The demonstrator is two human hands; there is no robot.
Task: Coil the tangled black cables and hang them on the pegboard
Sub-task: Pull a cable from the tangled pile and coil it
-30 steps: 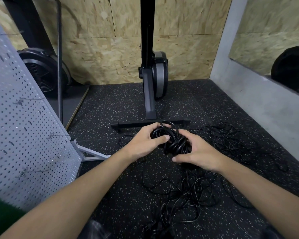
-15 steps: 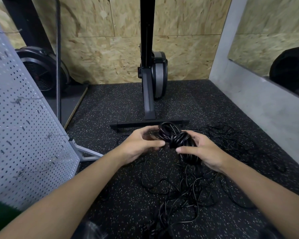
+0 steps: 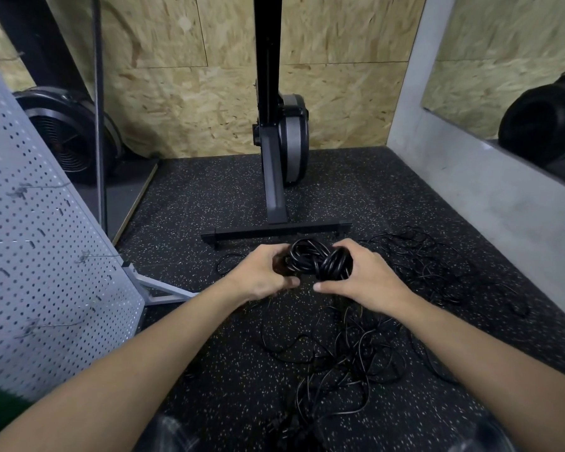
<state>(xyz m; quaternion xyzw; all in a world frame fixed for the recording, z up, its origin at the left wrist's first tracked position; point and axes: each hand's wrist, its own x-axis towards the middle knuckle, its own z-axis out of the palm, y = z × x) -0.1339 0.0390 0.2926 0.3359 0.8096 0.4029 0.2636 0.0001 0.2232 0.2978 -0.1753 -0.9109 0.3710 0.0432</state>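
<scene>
A coiled bundle of black cable [image 3: 317, 261] is held above the floor between both hands. My left hand [image 3: 261, 275] grips its left end, fingers curled round the loops. My right hand [image 3: 361, 278] grips its right end, thumb underneath. From the bundle, cable runs down into a loose tangle of black cables [image 3: 346, 357] spread on the speckled floor below and to the right. The white pegboard [image 3: 43, 256] stands at the left, leaning, with several thin wire hooks [image 3: 88, 256] sticking out of it.
A black exercise-machine stand [image 3: 274, 230] with a crossbar foot sits just beyond my hands. A fan-wheel machine [image 3: 69, 138] stands behind the pegboard. The pegboard's white foot [image 3: 163, 290] reaches onto the floor. A grey wall with a mirror [image 3: 503, 190] bounds the right side.
The bundle has turned to lie more level between my hands. My right hand moved from below the coil up onto its right end, and my thumbs now sit close together beneath it.
</scene>
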